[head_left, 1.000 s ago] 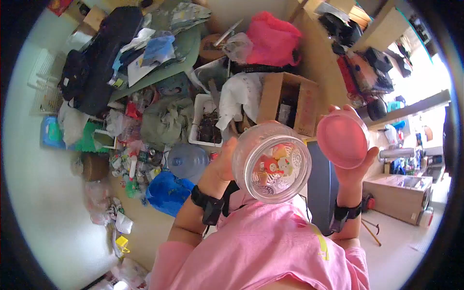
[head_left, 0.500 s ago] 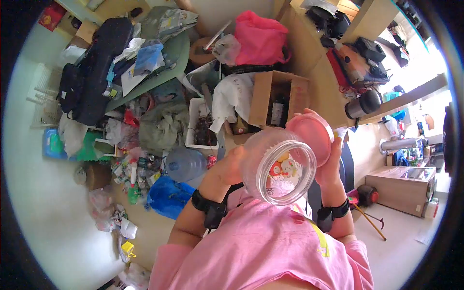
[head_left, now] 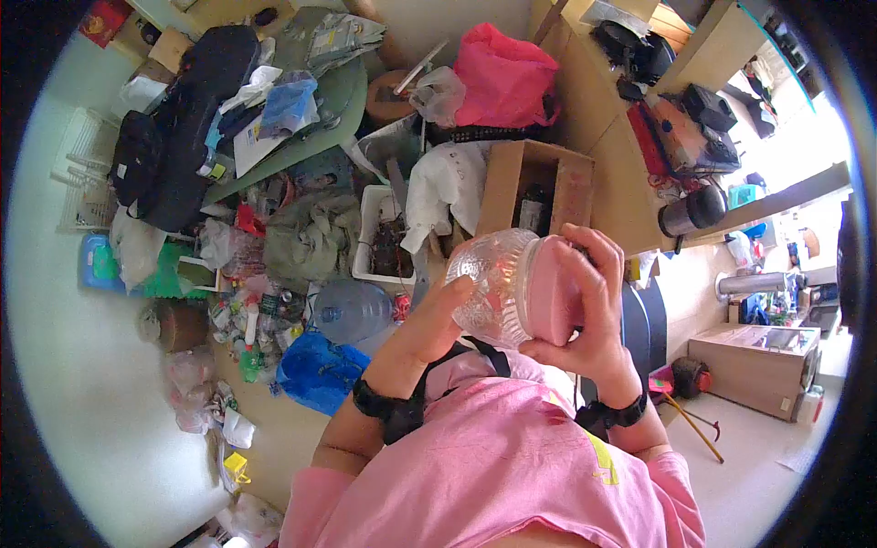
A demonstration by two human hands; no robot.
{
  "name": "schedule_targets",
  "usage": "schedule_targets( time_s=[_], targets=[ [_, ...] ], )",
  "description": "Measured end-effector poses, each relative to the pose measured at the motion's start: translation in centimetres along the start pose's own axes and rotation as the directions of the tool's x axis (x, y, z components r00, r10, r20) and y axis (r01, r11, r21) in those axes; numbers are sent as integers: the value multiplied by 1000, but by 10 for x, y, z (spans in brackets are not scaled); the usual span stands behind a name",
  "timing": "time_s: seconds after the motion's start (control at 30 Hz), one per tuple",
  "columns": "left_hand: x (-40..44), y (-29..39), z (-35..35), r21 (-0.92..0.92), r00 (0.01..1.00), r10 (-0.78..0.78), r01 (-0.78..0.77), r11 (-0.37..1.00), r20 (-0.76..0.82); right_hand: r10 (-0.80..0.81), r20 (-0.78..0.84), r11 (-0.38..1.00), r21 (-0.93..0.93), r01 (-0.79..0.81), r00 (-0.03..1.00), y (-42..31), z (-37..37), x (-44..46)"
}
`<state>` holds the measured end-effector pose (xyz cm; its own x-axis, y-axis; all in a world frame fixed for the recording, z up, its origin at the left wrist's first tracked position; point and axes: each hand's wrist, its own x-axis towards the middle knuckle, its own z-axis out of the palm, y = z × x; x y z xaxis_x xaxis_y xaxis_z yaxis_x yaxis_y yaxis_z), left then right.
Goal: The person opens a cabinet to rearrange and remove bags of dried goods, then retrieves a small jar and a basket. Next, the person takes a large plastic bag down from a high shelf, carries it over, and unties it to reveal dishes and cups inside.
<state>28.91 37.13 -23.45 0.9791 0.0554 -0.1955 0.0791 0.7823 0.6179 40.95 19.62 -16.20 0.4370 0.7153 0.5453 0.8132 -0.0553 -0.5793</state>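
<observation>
A clear ribbed plastic jar [head_left: 496,288] is held sideways in front of my chest, its mouth facing right. My left hand [head_left: 437,320] is closed around the jar's base end. On the mouth sits a pink screw lid [head_left: 552,290], gripped by the fingers and thumb of my right hand [head_left: 598,306]. Whether the lid is threaded on or only resting against the rim, I cannot tell. Something reddish shows faintly through the jar wall, blurred by the ribs.
Ahead stand an open cardboard box [head_left: 574,187], a white bin [head_left: 367,233] and a pink bag [head_left: 502,78]. To the left lie a large water bottle [head_left: 352,311], a blue plastic bag [head_left: 315,373] and a black case [head_left: 215,100]. A wooden cabinet [head_left: 744,370] is at right.
The jar has turned so its mouth faces right instead of toward me. My right hand has brought the pink lid from beside the jar onto its mouth.
</observation>
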Motion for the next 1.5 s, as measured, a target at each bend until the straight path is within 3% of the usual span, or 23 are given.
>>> schedule_targets(
  time_s=[0.03,0.2,0.27,0.5,0.57,0.7,0.8,0.87,1.0,1.1,1.13,1.17,1.23,1.3,1.4,1.47,1.5],
  targets=[
    [0,-2,1,-30,999,-36,36,999,-21,-44,45,981,-186,52,998,-2,1,0],
    [2,0,7,-22,995,-66,64,998,-70,-28,75,995,-92,35,997,8,0,-1],
    [2,2,9,138,979,-158,176,975,-131,-64,129,988,-133,81,990,16,-1,-9],
    [1,1,14,132,966,-251,258,957,-63,-160,122,983,-67,169,980,21,-3,-21],
    [4,1,20,235,990,-127,139,962,-67,-184,59,982,-27,186,981,23,-4,-22],
    [-3,4,38,323,996,-24,53,945,-91,-216,-5,976,-16,216,976,20,-6,-19],
    [-3,3,48,337,987,49,6,941,-154,-143,-31,989,-27,142,989,17,-6,-17],
    [-3,-2,46,414,976,198,-143,899,-92,-31,-40,999,21,32,999,13,-4,-18],
    [-5,-6,51,427,958,275,-215,878,-83,-31,-37,999,35,32,999,11,-4,-21],
    [-7,-9,44,499,918,397,-350,792,14,-44,-76,996,80,50,996,7,-2,-26],
    [-3,-2,42,708,782,577,-545,450,235,88,-136,971,235,-54,987,1,-1,-24],
    [0,3,41,764,601,630,-645,19,492,223,-173,911,386,-142,959,-5,0,-22],
    [-1,-6,42,749,584,656,-661,43,478,254,-208,884,446,-140,945,-15,2,-16],
    [3,-20,40,736,573,678,-674,69,461,388,-196,823,513,-244,900,-19,0,-15],
    [11,-36,38,697,559,738,-696,171,378,380,-169,860,427,-280,909,-13,-1,-15],
    [11,-37,41,659,638,711,-675,331,296,367,-152,883,368,-292,918,-10,-3,-15],
    [10,-37,40,659,636,714,-676,331,294,331,-173,914,305,-269,928,-8,-2,-16]
  ],
)
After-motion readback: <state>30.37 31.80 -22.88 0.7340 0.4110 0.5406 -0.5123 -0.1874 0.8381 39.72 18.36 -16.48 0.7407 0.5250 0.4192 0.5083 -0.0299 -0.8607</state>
